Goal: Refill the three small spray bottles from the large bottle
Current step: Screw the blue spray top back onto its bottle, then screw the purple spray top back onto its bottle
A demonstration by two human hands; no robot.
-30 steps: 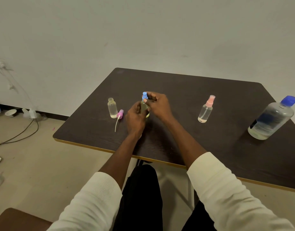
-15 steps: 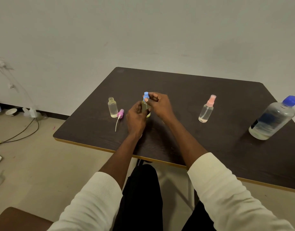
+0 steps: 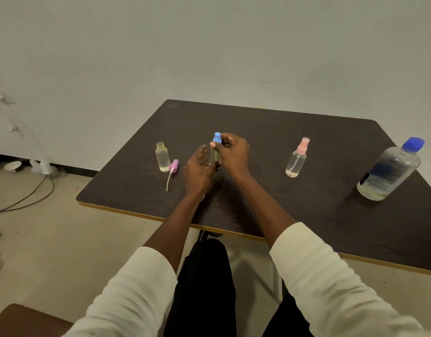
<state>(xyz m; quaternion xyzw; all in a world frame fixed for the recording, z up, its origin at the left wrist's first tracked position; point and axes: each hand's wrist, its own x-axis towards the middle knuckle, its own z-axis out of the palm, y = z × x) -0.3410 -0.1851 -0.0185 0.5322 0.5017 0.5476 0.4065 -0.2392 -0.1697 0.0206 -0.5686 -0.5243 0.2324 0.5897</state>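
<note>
Spray bottles line our dark bench [image 3: 270,132] left to right: an uncapped bottle [image 3: 162,157] with its pink sprayer [image 3: 173,166] lying beside it, then the blue-topped bottle [image 3: 215,152] upright between our hands. Our left hand [image 3: 197,171] is beside it with fingers straight and slightly apart, while our right hand [image 3: 233,152] has its fingers pinched on the blue sprayer top. Farther right stand the pink-capped bottle [image 3: 296,158] and, well apart near the edge, the large bottle [image 3: 389,171].

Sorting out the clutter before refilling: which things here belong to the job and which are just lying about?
Job: large bottle; open small bottle with its pink sprayer beside it; blue-capped bottle; pink-capped bottle.

Lying about: floor cables; bowl by the wall.
</note>
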